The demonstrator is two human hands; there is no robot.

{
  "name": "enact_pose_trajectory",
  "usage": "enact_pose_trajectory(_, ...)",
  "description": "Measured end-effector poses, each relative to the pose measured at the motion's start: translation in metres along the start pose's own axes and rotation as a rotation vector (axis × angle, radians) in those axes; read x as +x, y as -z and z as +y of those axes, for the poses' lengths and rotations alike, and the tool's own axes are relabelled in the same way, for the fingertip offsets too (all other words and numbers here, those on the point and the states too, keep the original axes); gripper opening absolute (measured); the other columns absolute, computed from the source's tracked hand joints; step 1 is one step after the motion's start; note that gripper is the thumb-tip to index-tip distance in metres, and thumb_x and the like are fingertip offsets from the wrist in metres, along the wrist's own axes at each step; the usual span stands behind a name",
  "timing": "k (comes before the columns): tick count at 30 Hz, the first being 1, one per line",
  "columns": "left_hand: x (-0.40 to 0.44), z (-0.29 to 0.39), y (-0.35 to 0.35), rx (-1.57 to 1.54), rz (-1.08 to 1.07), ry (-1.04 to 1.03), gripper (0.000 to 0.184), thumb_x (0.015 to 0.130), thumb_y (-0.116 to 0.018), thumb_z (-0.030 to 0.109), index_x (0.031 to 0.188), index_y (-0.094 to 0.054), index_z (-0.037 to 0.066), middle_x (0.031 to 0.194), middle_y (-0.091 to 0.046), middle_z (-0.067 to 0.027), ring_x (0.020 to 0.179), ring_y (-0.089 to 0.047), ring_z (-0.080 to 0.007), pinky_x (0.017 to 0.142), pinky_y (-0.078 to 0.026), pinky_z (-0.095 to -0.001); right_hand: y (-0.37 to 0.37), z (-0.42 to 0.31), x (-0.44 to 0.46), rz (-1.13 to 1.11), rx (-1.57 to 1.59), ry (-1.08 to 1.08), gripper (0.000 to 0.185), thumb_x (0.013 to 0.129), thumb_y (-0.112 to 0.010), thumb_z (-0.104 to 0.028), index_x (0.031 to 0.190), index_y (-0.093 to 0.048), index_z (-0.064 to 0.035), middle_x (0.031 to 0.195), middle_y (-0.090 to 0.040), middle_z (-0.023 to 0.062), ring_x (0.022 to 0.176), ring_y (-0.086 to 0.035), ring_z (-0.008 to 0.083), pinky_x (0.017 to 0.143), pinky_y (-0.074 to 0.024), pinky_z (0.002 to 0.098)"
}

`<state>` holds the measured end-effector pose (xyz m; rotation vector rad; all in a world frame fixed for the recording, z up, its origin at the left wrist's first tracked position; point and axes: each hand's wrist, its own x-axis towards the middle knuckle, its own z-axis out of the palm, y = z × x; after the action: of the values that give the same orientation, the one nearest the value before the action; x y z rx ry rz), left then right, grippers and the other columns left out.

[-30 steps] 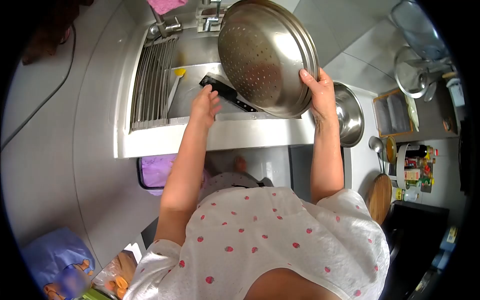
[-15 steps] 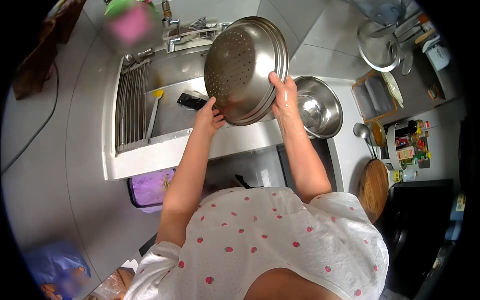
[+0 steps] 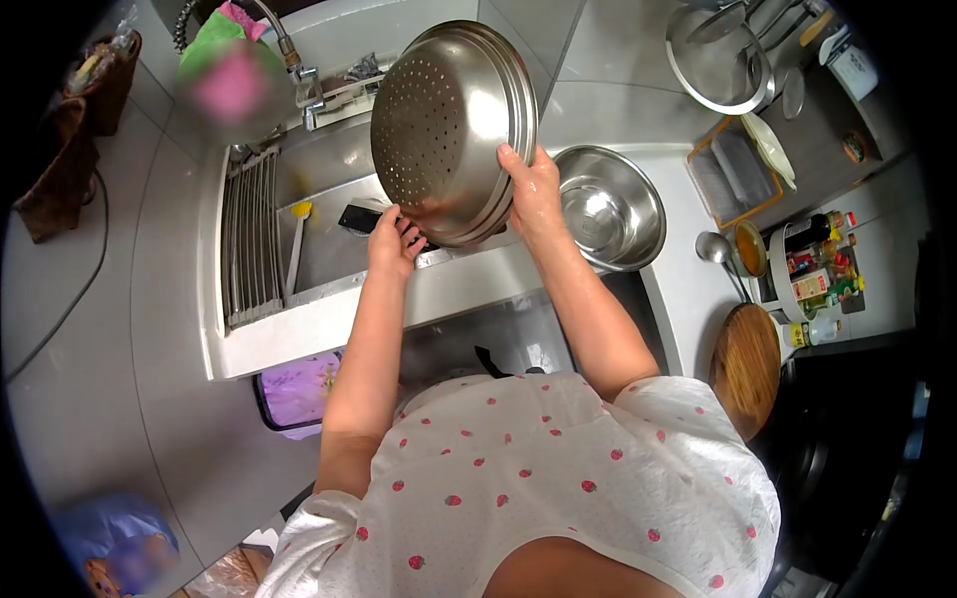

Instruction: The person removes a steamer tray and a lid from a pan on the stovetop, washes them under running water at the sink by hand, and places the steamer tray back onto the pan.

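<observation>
A perforated steel steamer pan (image 3: 429, 130) is tilted up over the sink (image 3: 339, 214), its holed base facing left. My right hand (image 3: 533, 194) grips its rim on the right side, thumb on the near face. At the lower left edge of the pan is my left hand (image 3: 395, 244), fingers spread and close to the metal; contact is hard to make out. Behind the left fingers a black-handled tool (image 3: 359, 218) lies in the sink, partly hidden. A white brush with a yellow head (image 3: 298, 234) rests beside the roll-up rack (image 3: 254, 239).
Right of the sink stands a steel bowl (image 3: 608, 209). Further right are a ladle (image 3: 714, 247), a round wooden board (image 3: 746, 369) and bottles (image 3: 812, 234). A faucet (image 3: 307, 90) rises behind the sink. A lilac-lined bin (image 3: 299, 389) sits below, left.
My left hand has come up to the pan's lower edge from being apart from it. The view has shifted, showing more of the faucet and the steel bowl.
</observation>
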<state>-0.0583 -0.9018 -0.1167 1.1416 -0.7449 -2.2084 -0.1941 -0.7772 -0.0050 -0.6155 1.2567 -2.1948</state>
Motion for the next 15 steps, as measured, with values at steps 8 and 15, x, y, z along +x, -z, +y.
enact_pose_trajectory(8, -0.011, -0.007, 0.001, -0.03, 0.044, 0.074, 0.042, 0.082, -0.053, 0.033, 0.117, -0.044, 0.01, 0.108, -0.046, -0.0074, 0.096, -0.045, -0.0263, 0.078, -0.04, -0.0411, 0.003, 0.002, -0.005, -0.016, 0.015, -0.027, 0.016, 0.082, -0.055, -0.007, 0.095, -0.052, 0.0006, 0.083, -0.057, 0.0051, 0.071, -0.056, 0.012, 0.065, -0.0474, 0.0262)
enact_pose_trajectory(15, -0.015, -0.002, 0.003, 0.003, 0.065, 0.002, 0.041, 0.082, -0.053, 0.036, 0.114, -0.047, 0.012, 0.107, -0.048, -0.0047, 0.093, -0.045, -0.0217, 0.078, -0.04, -0.0404, 0.002, 0.003, -0.001, -0.048, 0.11, -0.011, 0.016, 0.082, -0.055, -0.007, 0.096, -0.051, 0.0, 0.085, -0.057, 0.0056, 0.074, -0.056, 0.0134, 0.068, -0.0473, 0.0273)
